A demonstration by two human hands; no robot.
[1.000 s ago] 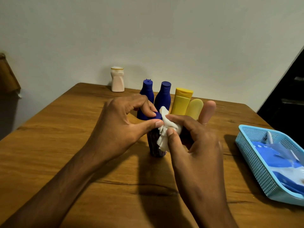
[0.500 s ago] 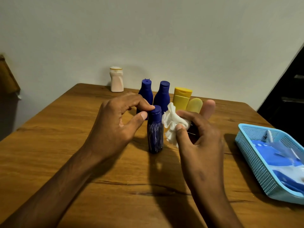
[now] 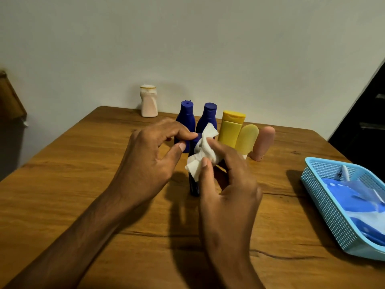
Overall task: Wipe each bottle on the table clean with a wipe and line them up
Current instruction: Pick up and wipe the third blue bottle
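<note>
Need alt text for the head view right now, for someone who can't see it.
Left hand pinches the cap of a small dark blue bottle standing on the wooden table while the right hand rubs it with a white wipe. Five bottles stand lined up behind; a blue basket sits right.

A wooden tabletop (image 3: 83, 195) with visible grain stands against a plain wall. At its far edge stands a small pale bottle (image 3: 148, 101). Nearer the middle, five stand in a row: two dark blue bottles (image 3: 186, 115), a yellow bottle (image 3: 230, 127), a pale yellow tube (image 3: 248, 136) and a pink tube (image 3: 263, 142). In front of the row stands another dark blue bottle (image 3: 193, 186), upright. At the right edge sits a light blue mesh basket (image 3: 325, 205).
</note>
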